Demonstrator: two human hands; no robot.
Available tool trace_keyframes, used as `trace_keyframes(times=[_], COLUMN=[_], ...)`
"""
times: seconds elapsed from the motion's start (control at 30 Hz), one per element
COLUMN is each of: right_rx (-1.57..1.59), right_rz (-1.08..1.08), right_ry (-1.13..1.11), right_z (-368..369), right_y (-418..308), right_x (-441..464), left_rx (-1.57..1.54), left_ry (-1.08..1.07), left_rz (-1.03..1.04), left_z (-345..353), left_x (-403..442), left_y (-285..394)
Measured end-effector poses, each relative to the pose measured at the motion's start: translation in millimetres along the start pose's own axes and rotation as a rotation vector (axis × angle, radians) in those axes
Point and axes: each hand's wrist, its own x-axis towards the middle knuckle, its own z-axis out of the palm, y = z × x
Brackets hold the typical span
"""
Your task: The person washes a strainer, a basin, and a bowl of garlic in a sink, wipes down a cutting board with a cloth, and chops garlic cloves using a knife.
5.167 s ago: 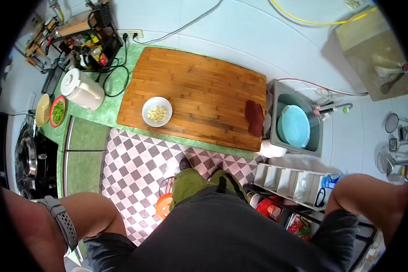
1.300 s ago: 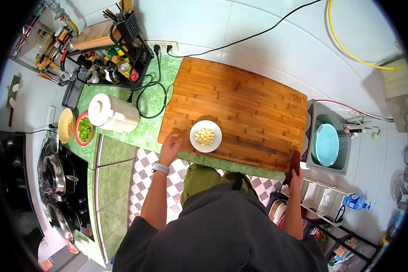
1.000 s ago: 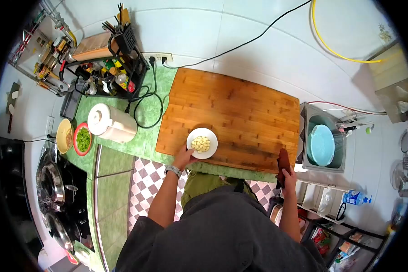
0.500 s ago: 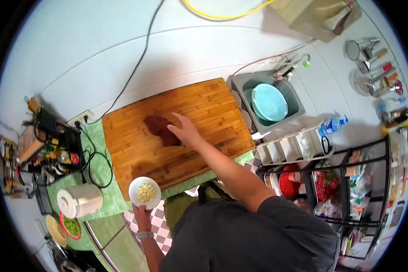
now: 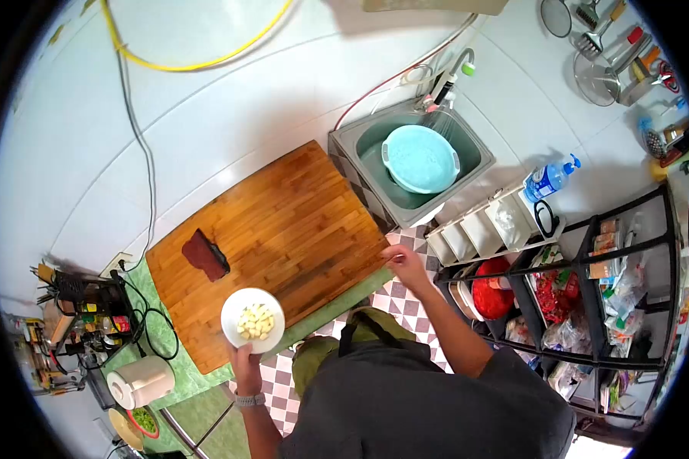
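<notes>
A small white bowl [image 5: 231, 312] of peeled garlic cloves [image 5: 256, 321] is gripped by my left hand [image 5: 244, 366], at the front edge of a wooden cutting board [image 5: 298, 222]. On the left part of the board lies a dark red folded cloth [image 5: 204, 255] with a blackish edge. My right hand [image 5: 408, 268] is by the board's right front corner, its fingers partly stretched out and apart, with nothing visible in them. Whether its fingertips touch the board's edge I cannot tell.
A grey sink [image 5: 475, 157] holds a light blue basin [image 5: 421, 159] under a tap with running water. Right of it stand a soap bottle [image 5: 547, 182] and a black shelf rack [image 5: 582, 264]. A cream kettle-like container [image 5: 142, 382] and a condiment rack [image 5: 92, 314] stand left.
My right hand has left the red cloth and moved right to the board's corner. The cloth stays on the board. My left hand still holds the bowl. The camera view has turned.
</notes>
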Motion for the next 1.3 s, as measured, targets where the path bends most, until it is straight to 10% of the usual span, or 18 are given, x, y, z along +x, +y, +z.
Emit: trace_keyframes(times=[0.5,1.3], right_rx=[0.019,-0.302], right_rz=[0.129,-0.272], right_ry=[0.452,-0.145], right_z=[-226,-349], right_y=[-68,-93], right_x=[-30,383], left_rx=[0.122,0.027], left_ry=[-0.408,-0.461], left_rz=[0.072,-0.293], left_z=[259,658], left_x=[116,365], left_y=[-17,-181])
